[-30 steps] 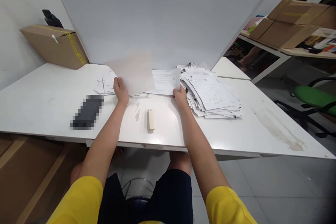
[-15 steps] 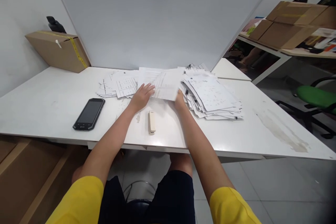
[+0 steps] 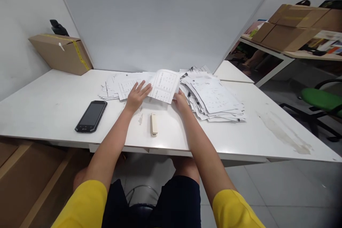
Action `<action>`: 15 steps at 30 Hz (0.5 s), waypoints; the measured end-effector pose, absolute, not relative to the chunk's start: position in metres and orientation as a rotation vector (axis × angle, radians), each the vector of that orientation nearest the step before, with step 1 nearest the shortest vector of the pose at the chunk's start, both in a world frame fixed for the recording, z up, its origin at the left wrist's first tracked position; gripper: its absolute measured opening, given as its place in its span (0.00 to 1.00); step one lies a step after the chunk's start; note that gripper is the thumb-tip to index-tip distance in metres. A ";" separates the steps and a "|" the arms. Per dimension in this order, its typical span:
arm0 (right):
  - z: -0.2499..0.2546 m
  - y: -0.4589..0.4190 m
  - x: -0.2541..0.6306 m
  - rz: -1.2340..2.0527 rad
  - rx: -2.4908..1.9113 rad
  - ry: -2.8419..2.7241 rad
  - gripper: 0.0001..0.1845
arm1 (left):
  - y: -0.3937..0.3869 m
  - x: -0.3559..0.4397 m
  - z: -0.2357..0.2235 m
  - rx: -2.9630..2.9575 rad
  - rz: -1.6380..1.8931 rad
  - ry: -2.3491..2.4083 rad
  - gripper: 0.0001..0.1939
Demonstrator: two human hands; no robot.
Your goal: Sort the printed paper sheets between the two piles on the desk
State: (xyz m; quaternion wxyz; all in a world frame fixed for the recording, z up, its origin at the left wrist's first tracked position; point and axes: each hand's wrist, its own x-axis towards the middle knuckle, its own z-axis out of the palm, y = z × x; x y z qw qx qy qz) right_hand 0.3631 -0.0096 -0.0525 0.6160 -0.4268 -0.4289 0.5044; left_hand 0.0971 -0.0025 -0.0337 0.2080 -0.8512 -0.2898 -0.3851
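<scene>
My right hand is closed on the lower right corner of a printed sheet of paper, which curves up off the desk. With fingers spread, my left hand lies flat across the sheet's left part and the papers beside it. Left of that hand is a spread of loose printed papers. A thick, uneven stack of papers sits just right of my right hand. Between my forearms lies a cream stapler. How many sheets my right hand grips is hidden.
A black smartphone lies on the white desk, left of my left forearm. A cardboard box leans at the back left against the grey partition. More boxes stand on another table at right, near a green chair.
A sheet raised in my left hand has come down. That hand has opened and now rests on the papers. My right hand keeps its hold near the same spot, with a printed page now curling up.
</scene>
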 end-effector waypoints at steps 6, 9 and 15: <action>-0.046 -0.018 0.359 1.213 -0.919 -1.015 0.20 | 0.000 0.096 -0.033 -2.432 -0.966 -0.940 0.33; -0.045 -0.018 0.357 1.255 -0.928 -0.983 0.19 | -0.004 0.103 -0.031 -2.543 -0.831 -0.974 0.34; -0.055 -0.004 0.363 1.314 -0.984 -0.861 0.13 | -0.014 0.110 -0.027 -2.742 -0.526 -1.027 0.32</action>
